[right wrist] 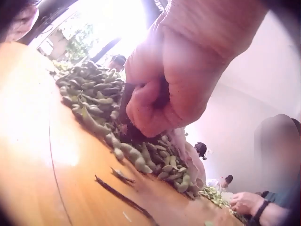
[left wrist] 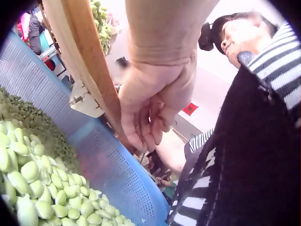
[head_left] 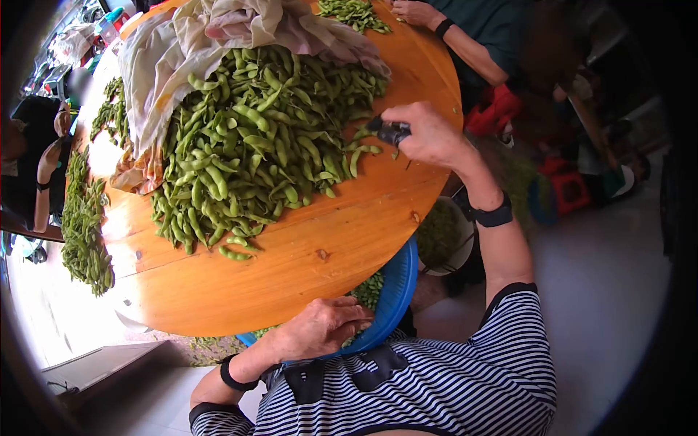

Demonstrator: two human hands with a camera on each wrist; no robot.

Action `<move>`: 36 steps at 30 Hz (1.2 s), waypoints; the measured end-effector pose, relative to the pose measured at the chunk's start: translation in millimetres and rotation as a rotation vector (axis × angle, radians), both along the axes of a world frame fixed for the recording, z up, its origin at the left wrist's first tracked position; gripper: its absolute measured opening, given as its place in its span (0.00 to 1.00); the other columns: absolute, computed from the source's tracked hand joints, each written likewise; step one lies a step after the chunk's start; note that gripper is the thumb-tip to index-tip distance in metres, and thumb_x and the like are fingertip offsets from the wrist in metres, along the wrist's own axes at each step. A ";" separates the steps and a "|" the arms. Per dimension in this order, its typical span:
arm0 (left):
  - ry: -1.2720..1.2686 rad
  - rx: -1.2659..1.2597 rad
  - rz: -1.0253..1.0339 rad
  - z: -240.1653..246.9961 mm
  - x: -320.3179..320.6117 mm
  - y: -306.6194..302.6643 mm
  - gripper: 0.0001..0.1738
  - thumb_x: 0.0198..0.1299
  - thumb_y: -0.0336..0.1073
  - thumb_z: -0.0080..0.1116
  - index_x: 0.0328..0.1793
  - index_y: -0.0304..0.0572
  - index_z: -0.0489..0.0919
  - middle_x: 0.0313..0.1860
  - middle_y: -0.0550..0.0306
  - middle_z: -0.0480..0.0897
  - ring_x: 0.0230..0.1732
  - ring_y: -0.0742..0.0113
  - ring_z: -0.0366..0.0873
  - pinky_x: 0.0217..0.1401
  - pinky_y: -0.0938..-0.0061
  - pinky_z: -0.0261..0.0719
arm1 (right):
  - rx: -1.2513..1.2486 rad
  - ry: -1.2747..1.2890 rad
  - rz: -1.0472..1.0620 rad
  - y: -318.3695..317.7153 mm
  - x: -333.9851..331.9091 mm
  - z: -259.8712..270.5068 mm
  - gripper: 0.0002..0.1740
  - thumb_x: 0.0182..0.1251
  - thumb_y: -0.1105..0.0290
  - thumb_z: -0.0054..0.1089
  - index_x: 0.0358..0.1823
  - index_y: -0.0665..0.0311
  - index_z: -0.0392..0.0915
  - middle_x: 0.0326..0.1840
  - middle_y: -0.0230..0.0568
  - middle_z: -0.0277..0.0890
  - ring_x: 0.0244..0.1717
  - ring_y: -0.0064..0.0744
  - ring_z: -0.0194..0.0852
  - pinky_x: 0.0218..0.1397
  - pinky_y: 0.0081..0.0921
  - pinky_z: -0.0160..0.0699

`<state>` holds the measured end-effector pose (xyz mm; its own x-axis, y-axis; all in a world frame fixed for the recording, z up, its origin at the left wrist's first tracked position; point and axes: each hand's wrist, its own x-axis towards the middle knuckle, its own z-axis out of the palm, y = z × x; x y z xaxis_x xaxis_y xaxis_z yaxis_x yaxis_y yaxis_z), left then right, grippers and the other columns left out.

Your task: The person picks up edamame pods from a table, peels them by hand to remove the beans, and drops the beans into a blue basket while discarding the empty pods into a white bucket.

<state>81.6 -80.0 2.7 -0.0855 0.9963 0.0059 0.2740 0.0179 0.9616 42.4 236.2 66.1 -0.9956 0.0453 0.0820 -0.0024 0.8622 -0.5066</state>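
Right hand: I see it (head_left: 434,138) gripping a dark tool (head_left: 393,133) beside the pods.
Left hand: fingers loosely bent (head_left: 320,330), at the blue basket (head_left: 399,280) of shelled beans (left wrist: 56,188).
Pods: heaped (head_left: 254,138) on the wooden table (head_left: 320,254), partly under cloth (head_left: 167,69).

- Head looks forward and down at the table (head_left: 342,232).
- Left wrist: close, along the left hand (left wrist: 157,84).
- Right wrist: close, low across pods (right wrist: 91,92) that head also shows.

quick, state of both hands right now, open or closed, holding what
Left hand: open, fingers loosely curled, nothing visible held.
Right hand: closed, holding a dark object; exactly what cannot be told.
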 end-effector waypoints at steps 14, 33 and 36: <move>-0.094 0.027 0.049 -7.0 1.4 -1.7 0.10 0.60 0.21 0.56 0.48 0.33 0.80 0.40 0.48 0.83 0.43 0.49 0.82 0.46 0.64 0.80 | 0.071 0.040 0.040 -30.5 17.4 -45.2 0.10 0.43 0.80 0.59 0.30 0.74 0.74 0.30 0.63 0.74 0.37 0.64 0.75 0.43 0.47 0.74; -0.152 0.123 0.174 -12.4 10.6 -6.7 0.08 0.63 0.26 0.58 0.48 0.33 0.80 0.39 0.50 0.82 0.41 0.58 0.81 0.44 0.68 0.79 | 0.368 0.023 0.128 -26.4 18.4 -37.6 0.05 0.46 0.84 0.58 0.28 0.75 0.75 0.34 0.65 0.75 0.39 0.63 0.78 0.39 0.45 0.81; -0.368 0.060 0.290 -12.6 8.9 -3.7 0.09 0.69 0.32 0.56 0.46 0.32 0.80 0.36 0.57 0.81 0.38 0.69 0.78 0.44 0.74 0.77 | 0.291 0.097 0.021 -53.7 45.8 -40.9 0.05 0.45 0.82 0.60 0.25 0.72 0.73 0.27 0.59 0.73 0.37 0.62 0.77 0.42 0.47 0.79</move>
